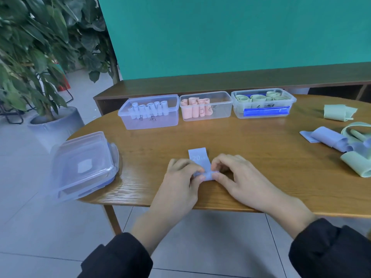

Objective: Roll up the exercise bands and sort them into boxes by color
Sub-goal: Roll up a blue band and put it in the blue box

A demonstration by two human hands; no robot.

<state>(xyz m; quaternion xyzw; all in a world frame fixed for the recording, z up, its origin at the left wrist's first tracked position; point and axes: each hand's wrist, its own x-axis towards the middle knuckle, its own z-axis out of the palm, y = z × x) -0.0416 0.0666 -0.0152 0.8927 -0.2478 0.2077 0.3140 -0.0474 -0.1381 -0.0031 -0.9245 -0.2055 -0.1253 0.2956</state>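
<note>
Three open boxes [206,106] stand on the desk [251,141], one each holding blue, pink and green rolls. Two hands [181,177] work one blue band [197,155]. One stack of lids [84,165] sits left.

A stack of clear plastic lids [84,167] sits on the wooden desk [251,157] off to the left of the hands, hanging partly over the desk's edge. Farther left and beyond, a leafy potted plant [36,57] stands on the pale tiled floor [30,227]. Past the desk runs a low dark wooden shelf [200,85] against a teal wall [230,33].
</note>
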